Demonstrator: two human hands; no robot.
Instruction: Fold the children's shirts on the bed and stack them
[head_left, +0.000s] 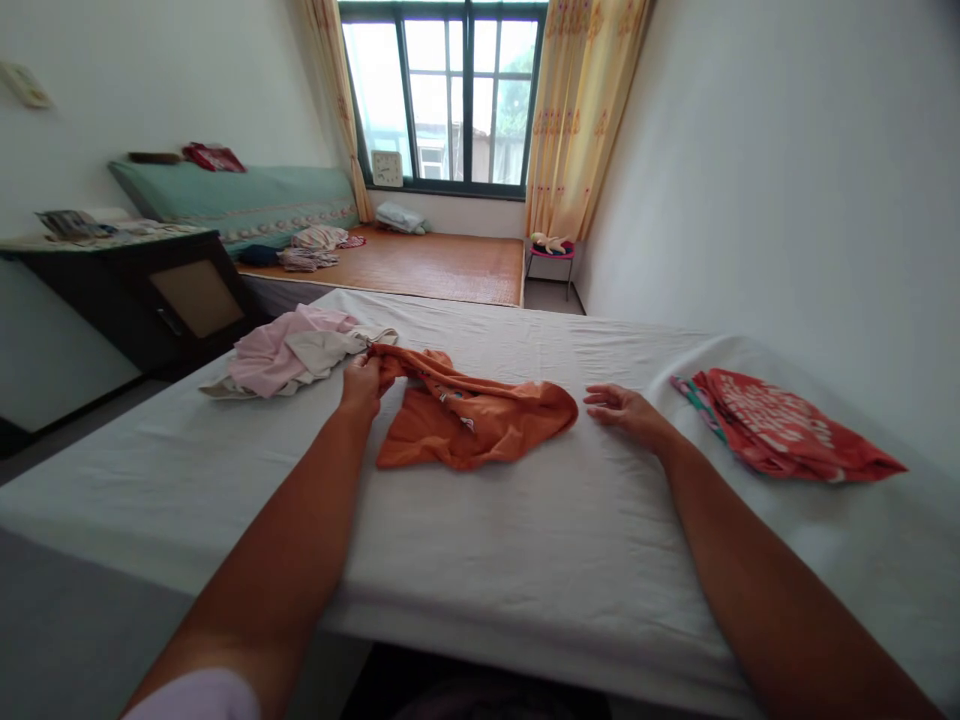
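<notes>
An orange garment (480, 415) lies crumpled in the middle of a bed covered by a white sheet (480, 540). My left hand (362, 384) is closed on the garment's upper left corner, pinching the cloth. My right hand (622, 407) rests flat on the sheet just right of the garment, fingers stretched out and holding nothing. A small gap separates its fingertips from the orange cloth.
A heap of pink and cream clothes (289, 352) lies at the bed's left edge. A folded red printed garment (787, 432) sits at the right by the wall. A dark cabinet (150, 295) stands left; a second bed with a bamboo mat (420, 262) lies under the window.
</notes>
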